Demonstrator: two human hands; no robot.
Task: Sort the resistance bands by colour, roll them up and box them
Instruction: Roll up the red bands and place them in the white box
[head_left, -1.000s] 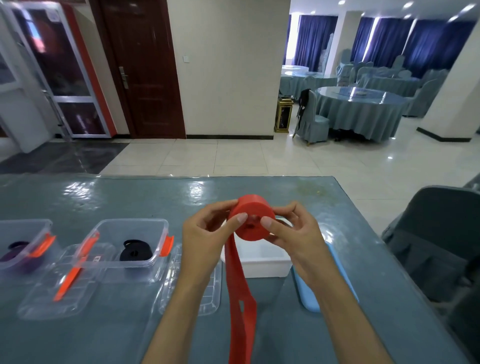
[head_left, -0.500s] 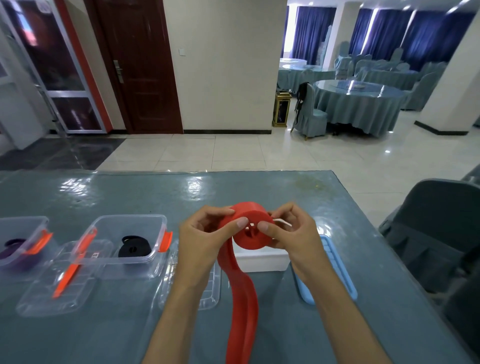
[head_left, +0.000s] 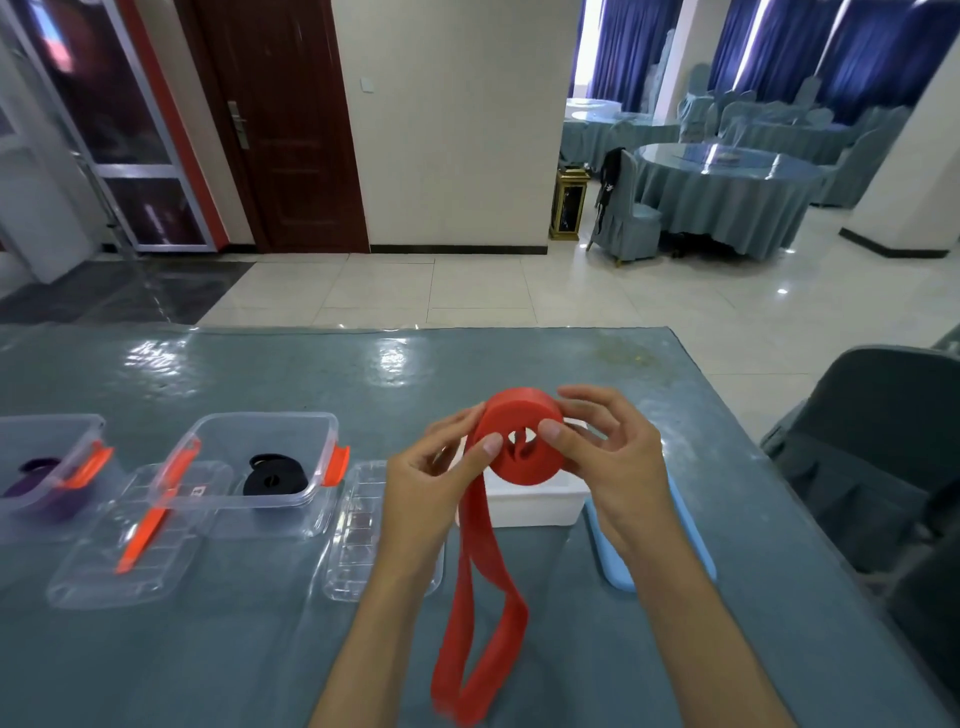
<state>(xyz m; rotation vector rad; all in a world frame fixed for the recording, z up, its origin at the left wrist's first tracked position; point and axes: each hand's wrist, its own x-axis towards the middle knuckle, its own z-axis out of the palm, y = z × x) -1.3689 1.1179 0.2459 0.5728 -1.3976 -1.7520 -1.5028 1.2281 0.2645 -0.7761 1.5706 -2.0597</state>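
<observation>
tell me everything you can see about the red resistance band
The red resistance band is a flat, matte strip that looks rubbery. Most of it is wound into a thick coil with a small hole at the centre, held on edge above the white box. The left hand and right hand pinch the coil from either side, thumbs on its face. The unrolled remainder hangs down from the coil's left side as a long doubled loop towards the lower edge of the view.

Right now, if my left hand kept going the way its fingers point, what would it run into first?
Your left hand points up and right, so its fingers already meet the red band roll. Beyond that is your right hand on the other side, though depth is hard to judge.
</observation>
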